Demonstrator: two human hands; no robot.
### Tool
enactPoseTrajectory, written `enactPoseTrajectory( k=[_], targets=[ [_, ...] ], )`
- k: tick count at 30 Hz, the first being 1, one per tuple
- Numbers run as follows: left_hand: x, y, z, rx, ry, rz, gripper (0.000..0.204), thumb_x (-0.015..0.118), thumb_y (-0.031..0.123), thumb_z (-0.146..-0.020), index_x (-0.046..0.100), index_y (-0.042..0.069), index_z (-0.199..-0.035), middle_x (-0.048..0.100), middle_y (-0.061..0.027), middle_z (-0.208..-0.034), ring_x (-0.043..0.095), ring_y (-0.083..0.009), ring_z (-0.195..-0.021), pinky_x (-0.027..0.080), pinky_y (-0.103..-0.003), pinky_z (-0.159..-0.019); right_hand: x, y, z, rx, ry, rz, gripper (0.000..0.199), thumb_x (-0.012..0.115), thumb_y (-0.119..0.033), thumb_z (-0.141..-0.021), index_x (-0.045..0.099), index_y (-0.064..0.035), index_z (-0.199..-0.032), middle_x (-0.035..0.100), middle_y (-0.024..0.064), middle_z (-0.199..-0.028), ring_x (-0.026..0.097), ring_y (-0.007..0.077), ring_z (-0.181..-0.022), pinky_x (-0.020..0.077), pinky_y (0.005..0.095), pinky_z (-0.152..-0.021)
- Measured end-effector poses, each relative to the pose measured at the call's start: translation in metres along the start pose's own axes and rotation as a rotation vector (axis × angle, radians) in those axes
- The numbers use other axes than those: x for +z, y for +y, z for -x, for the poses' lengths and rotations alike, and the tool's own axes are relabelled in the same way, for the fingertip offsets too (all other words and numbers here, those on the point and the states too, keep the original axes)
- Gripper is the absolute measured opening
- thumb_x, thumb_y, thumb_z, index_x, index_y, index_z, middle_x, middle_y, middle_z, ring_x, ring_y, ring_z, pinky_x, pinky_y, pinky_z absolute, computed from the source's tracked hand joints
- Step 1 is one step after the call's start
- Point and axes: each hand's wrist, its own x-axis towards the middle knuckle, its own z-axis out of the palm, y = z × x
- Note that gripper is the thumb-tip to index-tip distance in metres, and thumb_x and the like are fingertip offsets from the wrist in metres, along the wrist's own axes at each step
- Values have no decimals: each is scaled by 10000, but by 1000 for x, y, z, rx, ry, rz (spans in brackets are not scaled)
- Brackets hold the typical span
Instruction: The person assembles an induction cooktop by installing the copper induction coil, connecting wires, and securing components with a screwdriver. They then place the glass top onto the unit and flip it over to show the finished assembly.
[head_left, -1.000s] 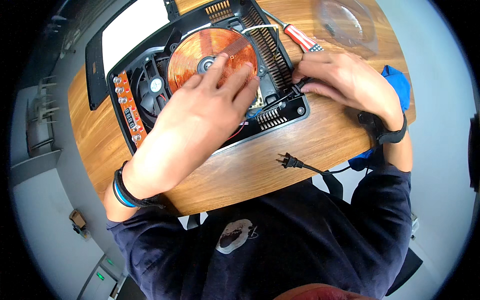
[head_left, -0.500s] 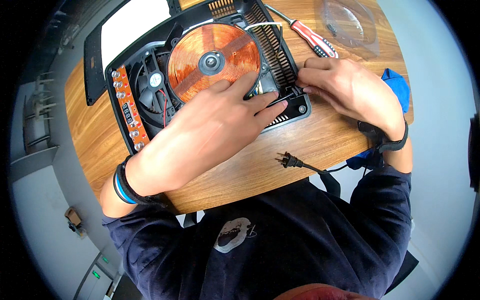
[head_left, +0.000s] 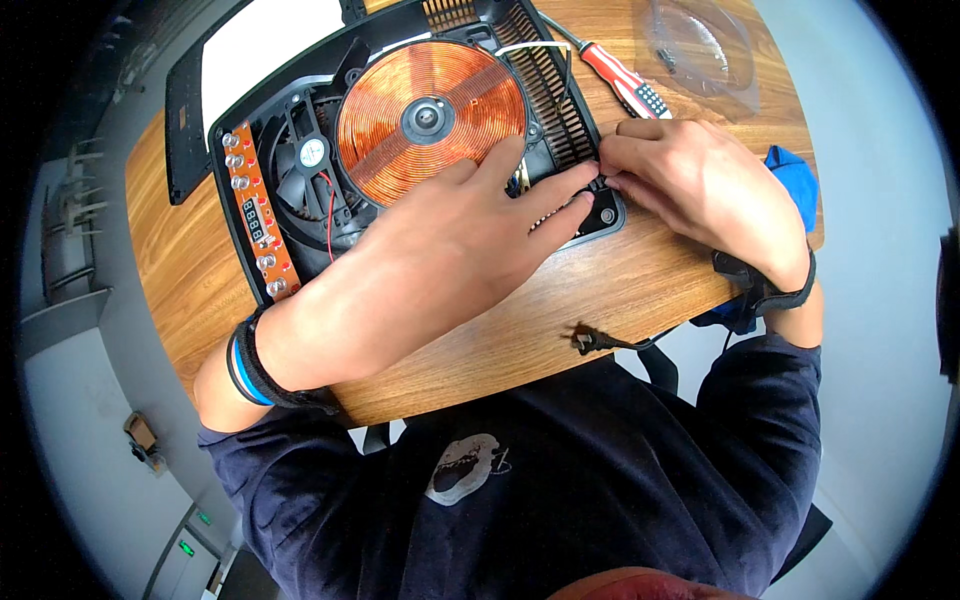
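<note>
An opened induction cooker, its black housing (head_left: 235,235) bare of a cover, lies in front of me. In it sit a round copper coil (head_left: 390,110), a black fan (head_left: 292,190) and an orange circuit board strip (head_left: 258,195). My left hand (head_left: 450,225) reaches over the near side with its fingers stretched apart, two fingertips close to my right fingers. At the near right corner my right hand (head_left: 695,170) pinches at the vented edge. What lies between its fingertips is hidden. A black power plug (head_left: 592,340) on its cord lies by the table's near edge.
A red and white screwdriver (head_left: 622,82) rests right of the housing. Beyond it lies a clear plastic tray (head_left: 700,50). Blue cloth (head_left: 793,182) is by my right forearm. At the far left, a black panel (head_left: 185,150) lies beside a white sheet (head_left: 265,50).
My left fingers have moved right, closer to my right fingertips. The plug has shifted slightly right and down and turned. My right hand stays at the same corner.
</note>
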Motion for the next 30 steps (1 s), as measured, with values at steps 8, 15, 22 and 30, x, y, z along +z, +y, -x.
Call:
enactPoseTrajectory(
  k=[8, 15, 22, 30],
  targets=[
    [2, -1, -4, -4, 2, 0, 657, 641, -16, -932, 574, 49, -1582, 535, -23, -1710, 617, -355, -1257, 628, -421, -949, 4, 12, 1, -64, 48, -71, 150, 704, -149, -1020, 679, -8, -1066, 736, 212, -1020, 712, 466, -1003, 568, 542, -865],
    [-5, 2, -8, -29, -10, 16, 682, 651, -32, -910, 588, 61, -1583, 549, -14, -1707, 630, -366, -1243, 630, -425, -957, 7, 33, -6, -185, 9, -153, 162, 737, -147, -1006, 682, 1, -1041, 710, 211, -926, 705, 454, -936, 562, 516, -826],
    [-12, 2, -13, -47, -43, 61, 624, 662, 12, -942, 632, 92, -1560, 585, 7, -1674, 631, -362, -1281, 630, -425, -994, 6, 56, -16, -224, -83, -307, 192, 745, -147, -970, 608, -14, -950, 618, 152, -762, 646, 414, -757, 509, 495, -717],
    [-18, 6, -18, -81, -69, 24, 545, 697, 100, -964, 697, 131, -1508, 623, 51, -1630, 635, -303, -1227, 637, -383, -969, 13, 44, -4, -256, 65, -242, 201, 713, -210, -1003, 664, -19, -1046, 698, 204, -919, 694, 459, -926, 543, 541, -806]
  ],
)
